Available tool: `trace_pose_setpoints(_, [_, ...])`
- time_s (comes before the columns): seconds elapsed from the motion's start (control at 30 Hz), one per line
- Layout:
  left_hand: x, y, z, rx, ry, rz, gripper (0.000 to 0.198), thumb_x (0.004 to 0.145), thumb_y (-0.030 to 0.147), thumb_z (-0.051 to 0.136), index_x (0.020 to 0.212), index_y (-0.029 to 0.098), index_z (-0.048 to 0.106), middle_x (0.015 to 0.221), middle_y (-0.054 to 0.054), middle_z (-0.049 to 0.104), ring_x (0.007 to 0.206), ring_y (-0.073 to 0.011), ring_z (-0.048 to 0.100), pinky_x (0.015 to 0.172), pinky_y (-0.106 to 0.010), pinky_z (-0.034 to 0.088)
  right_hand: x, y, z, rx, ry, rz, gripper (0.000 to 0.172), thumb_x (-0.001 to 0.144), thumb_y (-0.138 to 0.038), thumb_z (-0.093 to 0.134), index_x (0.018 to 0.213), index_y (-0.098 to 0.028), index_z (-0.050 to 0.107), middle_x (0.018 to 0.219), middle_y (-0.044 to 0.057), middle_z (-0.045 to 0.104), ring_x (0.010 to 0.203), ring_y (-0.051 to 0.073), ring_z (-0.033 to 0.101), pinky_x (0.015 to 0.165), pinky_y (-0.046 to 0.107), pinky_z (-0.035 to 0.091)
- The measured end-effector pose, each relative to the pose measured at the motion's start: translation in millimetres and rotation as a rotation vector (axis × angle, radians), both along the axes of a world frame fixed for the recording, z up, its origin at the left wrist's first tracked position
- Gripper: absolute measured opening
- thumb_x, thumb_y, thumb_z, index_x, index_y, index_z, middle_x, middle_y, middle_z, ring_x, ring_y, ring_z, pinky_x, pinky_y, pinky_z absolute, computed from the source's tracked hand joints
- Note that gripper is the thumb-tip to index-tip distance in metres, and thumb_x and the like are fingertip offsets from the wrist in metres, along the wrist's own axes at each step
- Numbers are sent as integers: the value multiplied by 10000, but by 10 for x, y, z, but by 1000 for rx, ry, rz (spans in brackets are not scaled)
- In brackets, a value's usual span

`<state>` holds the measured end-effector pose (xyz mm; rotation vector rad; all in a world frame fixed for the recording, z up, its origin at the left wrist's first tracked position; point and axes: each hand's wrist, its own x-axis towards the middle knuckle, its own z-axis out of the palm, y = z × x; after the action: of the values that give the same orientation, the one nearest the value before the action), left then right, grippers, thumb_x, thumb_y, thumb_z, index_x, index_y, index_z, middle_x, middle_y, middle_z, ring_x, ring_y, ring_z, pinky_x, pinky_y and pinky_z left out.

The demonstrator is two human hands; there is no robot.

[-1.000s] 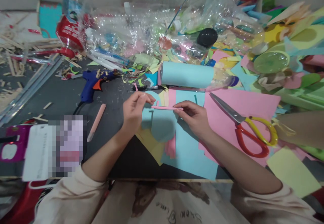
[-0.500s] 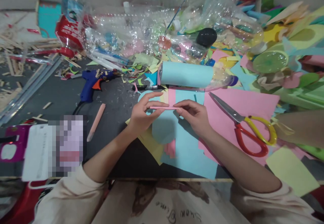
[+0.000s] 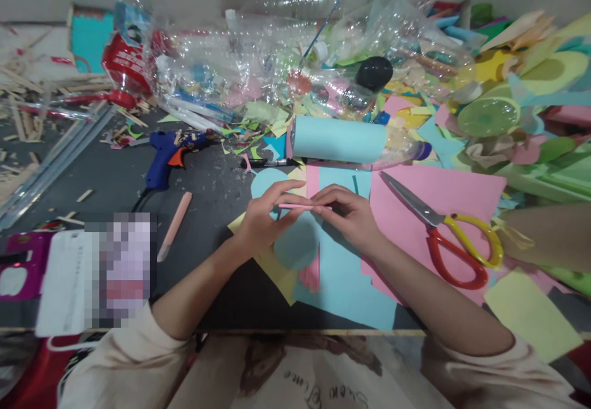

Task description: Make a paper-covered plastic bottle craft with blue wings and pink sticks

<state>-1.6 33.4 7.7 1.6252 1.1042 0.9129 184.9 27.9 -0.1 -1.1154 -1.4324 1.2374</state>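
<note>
Between my two hands is a narrow pink paper strip, held level above the table. My left hand pinches it between thumb and fingers on the left part. My right hand grips its right end with thumb and fingertips, close to the left fingers. Beneath the hands lie a light blue sheet, a blue paper circle and a yellow sheet. To the right, scissors with one yellow and one red handle rest on a pink sheet.
A bottle wrapped in light blue paper lies behind my hands. At left are a blue glue gun, a pink stick and a white power bank-like box. Clear plastic bottles and paper scraps crowd the back and right.
My right hand has shifted left along the pink strip, so both hands' fingertips are now closer together. The strip shows less length between them.
</note>
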Motion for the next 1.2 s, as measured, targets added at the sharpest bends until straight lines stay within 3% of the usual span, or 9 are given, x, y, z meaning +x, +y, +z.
trace_pose_setpoints(0.2, [11,-15,15,28,18,-19,325,861,425,640,1110,219,604,874,-49,780,897,-212,733,863,-323,530,40,32,-5,-160,164,-82,272,784,-467,721,688,-223,650,675,-4,640,645,141,590,620,305,476])
trace_pose_setpoints(0.43, [-5,21,19,-71,-123,182,282,807,352,684,1045,208,633,822,-30,762,812,-189,722,757,-292,517,37,28,-37,-211,265,-204,493,841,-545,623,518,-208,465,520,-30,536,446,88,458,472,256,413])
trace_pose_setpoints(0.6, [10,44,45,-161,-150,290,248,781,347,678,977,198,648,810,-40,757,765,-185,711,634,-264,491,26,34,-19,-185,206,-235,326,745,-522,736,719,-220,614,667,-26,610,497,95,502,472,260,437])
trace_pose_setpoints(0.67, [20,45,52,-147,-144,292,228,796,345,659,972,201,649,820,-41,759,772,-186,714,635,-266,491,28,30,-17,-186,207,-221,342,766,-530,714,675,-219,605,608,-31,583,494,102,503,479,264,436])
trace_pose_setpoints(0.8, [36,45,60,-129,-153,310,186,821,346,639,943,206,649,828,-40,759,825,-197,728,685,-278,516,36,14,-16,-163,194,-175,537,854,-559,595,468,-210,464,500,-19,507,465,106,479,490,281,429])
trace_pose_setpoints(0.97, [31,61,33,-103,-208,437,205,876,399,587,939,210,640,904,-48,761,907,-210,725,793,-321,550,19,14,32,-133,132,-156,364,763,-545,708,641,-223,588,688,-21,575,508,97,488,513,278,447])
trace_pose_setpoints(1.1, [26,66,-25,-61,-257,464,236,899,434,567,976,218,626,916,-44,759,942,-211,721,836,-339,558,11,2,52,-163,94,-90,523,842,-595,589,491,-222,481,489,-27,478,502,127,487,547,297,448])
trace_pose_setpoints(1.2, [34,34,-37,9,-300,480,225,927,427,537,988,226,618,923,-36,760,949,-208,722,853,-347,560,22,-6,43,-95,105,-9,596,850,-700,472,499,-220,520,533,11,544,549,153,521,555,319,433])
